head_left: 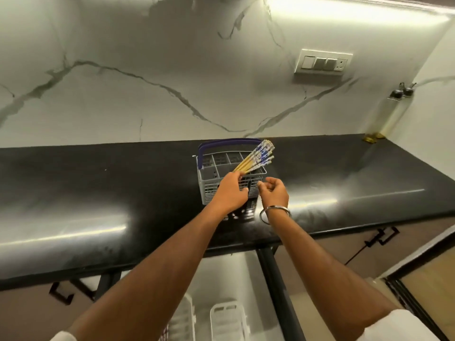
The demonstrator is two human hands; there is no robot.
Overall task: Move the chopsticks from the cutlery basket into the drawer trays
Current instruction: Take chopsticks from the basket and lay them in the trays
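White slotted plastic drawer trays (227, 318) wait bottom centre. Left hand (230, 190) grips the fanned yellow-and-blue chopsticks (256, 157) over the grey cutlery basket (209, 185); right hand (274, 193), loosely curled, holds nothing. Splayed sticks may slip.

**Operator appearance, head view**

Both forearms bare from wrist to above the elbow. White short sleeves: left sleeve (62, 337) edge at bottom left corner, right sleeve (394, 326) at bottom right. Thin plain silver metal bangle (275, 214) hanging loose around right wrist. No gloves.
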